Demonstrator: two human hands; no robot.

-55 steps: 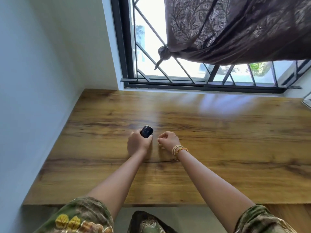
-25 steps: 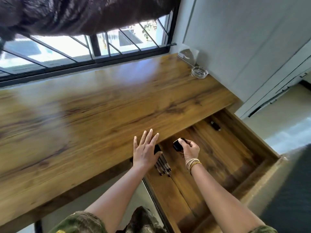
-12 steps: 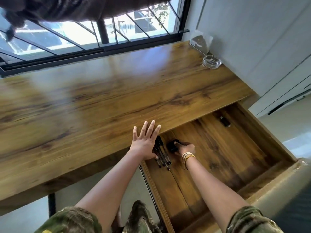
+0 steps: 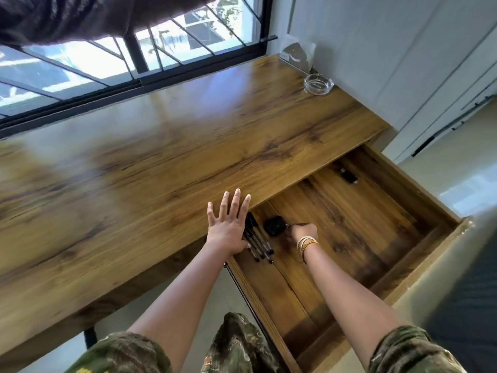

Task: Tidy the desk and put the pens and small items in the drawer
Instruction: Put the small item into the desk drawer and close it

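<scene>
**Dark case set down in the drawer**

Lowered since a moment ago, the right hand (image 4: 300, 232) now rests deep in the open drawer (image 4: 419, 267), its grip curled against the small dark case (image 4: 274, 225) lying on the drawer floor beside the pens (image 4: 258, 242); whether it pinches or merely touches, I cannot tell. Her left hand (image 4: 228, 224) lies flat, fingers spread, on the counter (image 4: 134, 170) edge. Farther back sits a glass ashtray (image 4: 318, 84). That looks like the last small item stowed. No brand or writing is readable anywhere.
</scene>
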